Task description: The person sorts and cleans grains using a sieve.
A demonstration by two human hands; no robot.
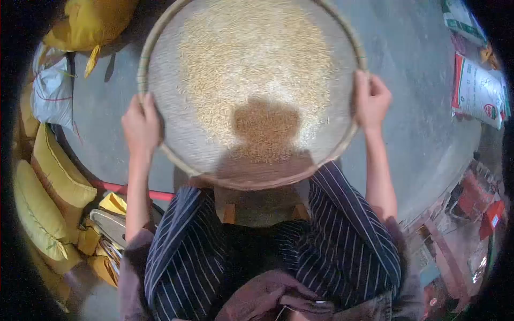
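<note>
A large round woven tray [166, 128] with a raised rim is held above my striped lap. Pale grain [257, 59] lies spread over its middle and far part, slightly blurred, with a dark shadow across the near part. My left hand [142, 122] grips the rim on the left side, fingers wrapped round it. On the right side my right hand [370, 100] is closed on the rim. The fingers under the tray are hidden.
Yellow sacks [64, 182] and a white bag [53, 93] lie on the left, with a red bar [144, 192] near my left forearm. White printed bags [479, 88] stand at the right, above assorted items [455, 230]. Grey floor [417, 107] surrounds the tray.
</note>
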